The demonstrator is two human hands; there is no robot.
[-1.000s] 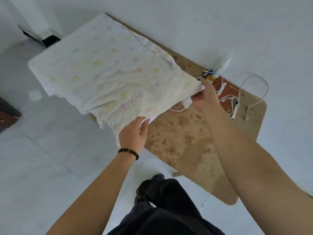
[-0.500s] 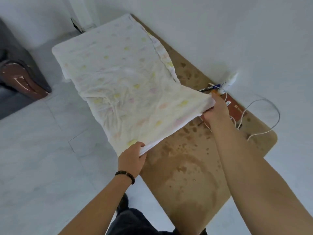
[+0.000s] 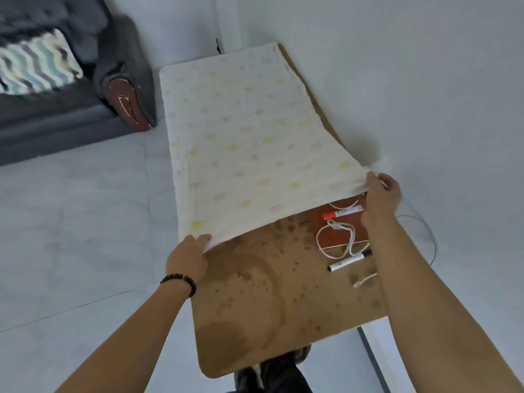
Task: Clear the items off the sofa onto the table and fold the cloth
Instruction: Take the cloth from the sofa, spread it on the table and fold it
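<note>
- The white cotton cloth with pale yellow and pink dots [image 3: 243, 143] lies stretched flat over the far half of my mottled brown table [image 3: 255, 307]; its near edge is lifted
- My left hand [image 3: 188, 258] and right hand [image 3: 381, 195] pinch its near corners

A stained brown table [image 3: 255, 307] carries a spotted white cloth [image 3: 241, 137] over its far half. Nearer lie a red-brown notebook [image 3: 337, 231], two markers (one red-capped [image 3: 341, 214], one dark-tipped [image 3: 347, 262]) and a looped white cable [image 3: 337, 236].
</note>
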